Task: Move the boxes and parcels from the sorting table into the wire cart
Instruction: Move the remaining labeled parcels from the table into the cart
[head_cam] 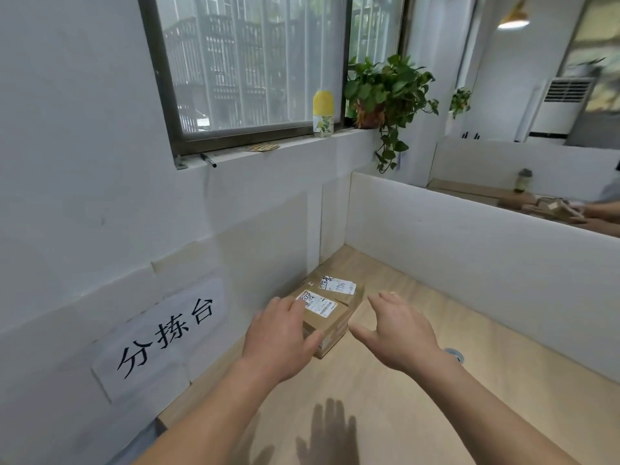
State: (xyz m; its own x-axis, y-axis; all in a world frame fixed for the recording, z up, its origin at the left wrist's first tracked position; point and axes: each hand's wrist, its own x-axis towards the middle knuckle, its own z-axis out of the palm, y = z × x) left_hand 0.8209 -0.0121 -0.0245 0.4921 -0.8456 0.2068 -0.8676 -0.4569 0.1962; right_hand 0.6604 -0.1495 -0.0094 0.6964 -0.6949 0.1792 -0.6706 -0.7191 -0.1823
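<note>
The small brown cardboard box (327, 310) with white shipping labels sits on the pale wooden worktop (436, 380) by the wall corner, and the left hand (281, 333) and right hand (399, 330) flank it spread wide, holding nothing, seemingly to clasp its sides.

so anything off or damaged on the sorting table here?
Nothing stands out. The cardboard box sits flat near the table's back corner by the wall, labels on top, with no visible dents or tears. Both hands, left and right, are open at either side of it.
</note>
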